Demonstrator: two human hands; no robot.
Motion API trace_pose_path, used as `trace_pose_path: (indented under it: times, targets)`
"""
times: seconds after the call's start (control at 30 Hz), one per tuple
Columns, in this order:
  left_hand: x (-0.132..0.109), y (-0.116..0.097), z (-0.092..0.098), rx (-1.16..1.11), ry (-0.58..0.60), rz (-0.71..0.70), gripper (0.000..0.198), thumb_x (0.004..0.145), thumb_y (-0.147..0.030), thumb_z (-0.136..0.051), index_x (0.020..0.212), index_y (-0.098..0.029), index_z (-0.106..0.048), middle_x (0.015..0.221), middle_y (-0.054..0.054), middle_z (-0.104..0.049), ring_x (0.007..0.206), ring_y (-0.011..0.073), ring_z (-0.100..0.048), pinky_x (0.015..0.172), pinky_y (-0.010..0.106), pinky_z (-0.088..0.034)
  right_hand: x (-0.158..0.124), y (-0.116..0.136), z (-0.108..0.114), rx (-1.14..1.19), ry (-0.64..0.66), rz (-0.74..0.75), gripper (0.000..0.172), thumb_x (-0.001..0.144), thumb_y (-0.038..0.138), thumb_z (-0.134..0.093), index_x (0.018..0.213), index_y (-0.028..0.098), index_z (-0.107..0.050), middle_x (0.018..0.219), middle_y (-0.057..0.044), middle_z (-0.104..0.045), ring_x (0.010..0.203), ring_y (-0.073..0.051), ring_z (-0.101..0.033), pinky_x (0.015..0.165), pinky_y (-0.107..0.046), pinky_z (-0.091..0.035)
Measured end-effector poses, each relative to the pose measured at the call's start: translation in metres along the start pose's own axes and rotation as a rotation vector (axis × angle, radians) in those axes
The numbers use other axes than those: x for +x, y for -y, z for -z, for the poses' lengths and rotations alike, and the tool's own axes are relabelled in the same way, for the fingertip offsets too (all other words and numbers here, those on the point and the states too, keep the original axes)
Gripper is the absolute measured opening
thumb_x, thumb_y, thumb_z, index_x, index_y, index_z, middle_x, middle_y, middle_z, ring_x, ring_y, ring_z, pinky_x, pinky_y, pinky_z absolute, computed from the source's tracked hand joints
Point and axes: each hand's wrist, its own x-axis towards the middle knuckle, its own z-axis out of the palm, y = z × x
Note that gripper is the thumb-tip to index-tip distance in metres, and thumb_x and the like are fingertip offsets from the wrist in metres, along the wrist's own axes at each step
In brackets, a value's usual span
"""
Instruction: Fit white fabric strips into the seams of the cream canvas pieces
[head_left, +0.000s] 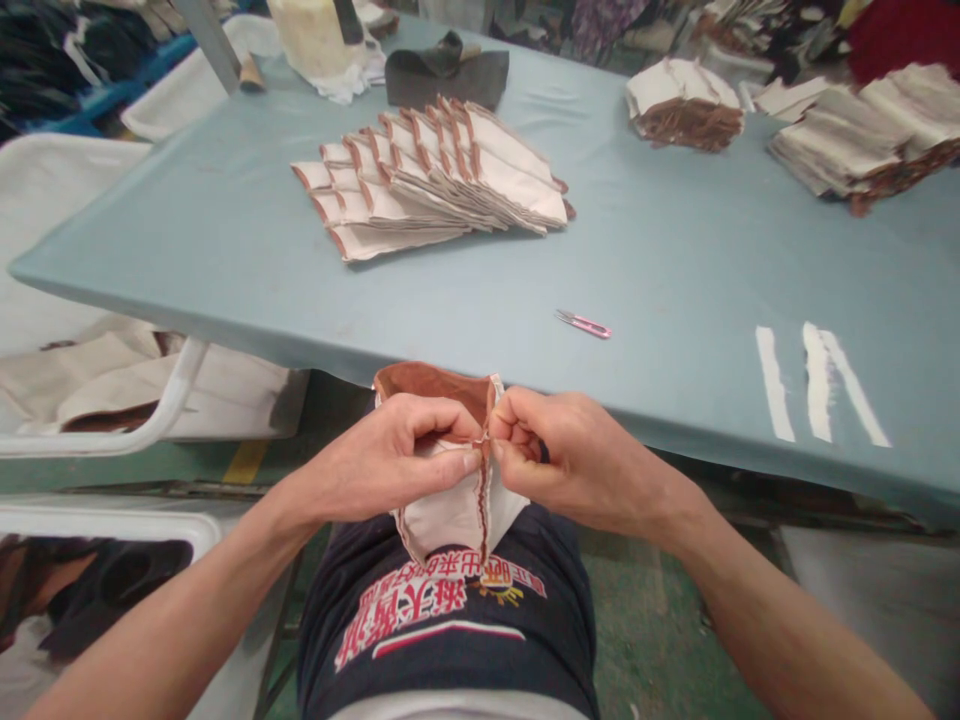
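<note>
Between my hands, just off the table's front edge, is a sewn fabric piece (439, 510), off-white outside with a brown lining and a raw brown seam down its front. My left hand (405, 455) pinches its upper rim at the seam, thumb outside and fingers toward the lining. Right beside it, my right hand (551, 445) is closed in a pinch on the same rim by the seam. Any thread or small bit between the fingertips is too small to make out. Pink-handled thread snips (585, 324) lie on the table beyond my right hand.
On the blue-green table (660, 270) lies a fanned stack of similar off-white pieces (442, 180). More bundles (684, 105) (870, 135) sit at the back right. White strips (817, 385) lie at the right. White bins (172, 400) of fabric stand at the left.
</note>
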Motion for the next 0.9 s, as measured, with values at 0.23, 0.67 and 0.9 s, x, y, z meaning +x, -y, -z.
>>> trace_pose_path:
  times: [0.23, 0.67, 0.9]
  targets:
    - [-0.001, 0.002, -0.001, -0.067, -0.031, 0.036, 0.017, 0.086, -0.026, -0.06, 0.073, -0.014, -0.061, 0.065, -0.004, -0.053, 0.059, 0.0086, -0.044, 0.052, 0.019, -0.035, 0.008, 0.0, 0.004, -0.165, 0.006, 0.125, 0.013, 0.086, 0.008, -0.053, 0.082, 0.019, -0.055, 0.059, 0.007, -0.054, 0.048, -0.009, -0.044, 0.054, -0.024, -0.029]
    - [0.0, 0.003, -0.009, -0.095, -0.152, -0.073, 0.023, 0.083, -0.025, -0.06, 0.065, -0.018, -0.048, 0.062, -0.007, -0.037, 0.057, 0.0086, -0.033, 0.052, 0.021, -0.029, 0.014, 0.008, 0.013, -0.151, 0.084, 0.115, 0.015, 0.087, 0.008, -0.053, 0.078, 0.02, -0.054, 0.06, 0.006, -0.052, 0.051, -0.009, -0.041, 0.053, -0.023, -0.028]
    - [-0.006, 0.005, -0.014, -0.164, -0.249, -0.095, 0.027, 0.084, -0.029, -0.061, 0.063, -0.018, -0.049, 0.059, -0.005, -0.039, 0.056, 0.0093, -0.034, 0.053, 0.022, -0.03, 0.019, -0.001, 0.023, 0.199, -0.13, 0.098, 0.007, 0.095, 0.023, -0.059, 0.091, 0.02, -0.064, 0.083, -0.001, -0.073, 0.074, -0.014, -0.065, 0.071, -0.025, -0.05]
